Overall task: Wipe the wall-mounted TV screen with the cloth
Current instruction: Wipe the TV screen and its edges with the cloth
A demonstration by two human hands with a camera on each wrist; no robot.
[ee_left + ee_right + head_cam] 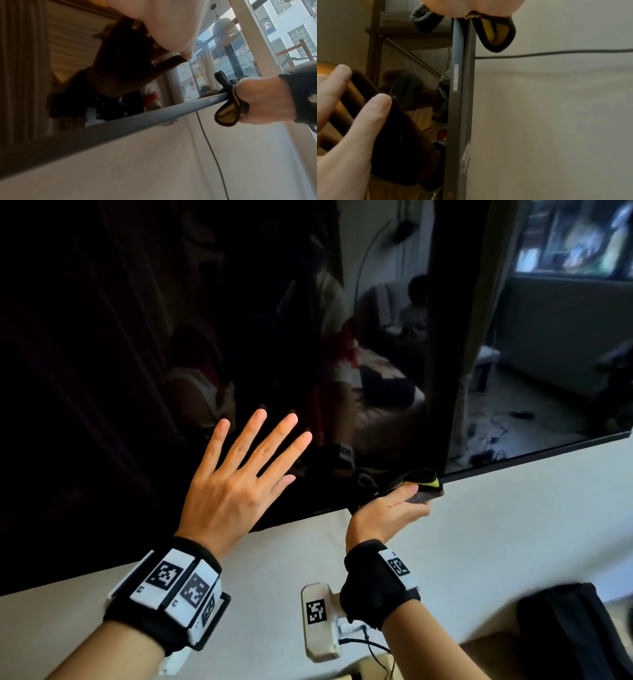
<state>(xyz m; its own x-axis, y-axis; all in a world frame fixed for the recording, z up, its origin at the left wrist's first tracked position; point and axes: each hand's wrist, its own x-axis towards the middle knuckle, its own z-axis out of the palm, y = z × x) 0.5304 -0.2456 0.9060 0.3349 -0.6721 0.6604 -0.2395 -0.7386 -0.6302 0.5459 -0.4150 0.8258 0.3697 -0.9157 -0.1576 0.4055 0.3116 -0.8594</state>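
A: Left hand (230, 486)?
B: Fingers straight, splayed flat against glossy black TV screen (171, 337), holding nothing.
A: Right hand (387, 513)?
B: At 3 o'clock, pinching folded dark cloth (423, 482), yellow inside, around thin bottom bezel (120, 122). Matte white wall (479, 525) below.

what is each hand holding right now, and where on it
The right hand grips the folded cloth at its middle, straddling the TV's bottom edge. The left hand holds nothing, fingers spread.

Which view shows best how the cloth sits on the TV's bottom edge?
The left wrist view: the cloth is folded over the bezel, gripped by the right hand. The right wrist view shows it close but cropped; the head view shows only a sliver above the fingers.
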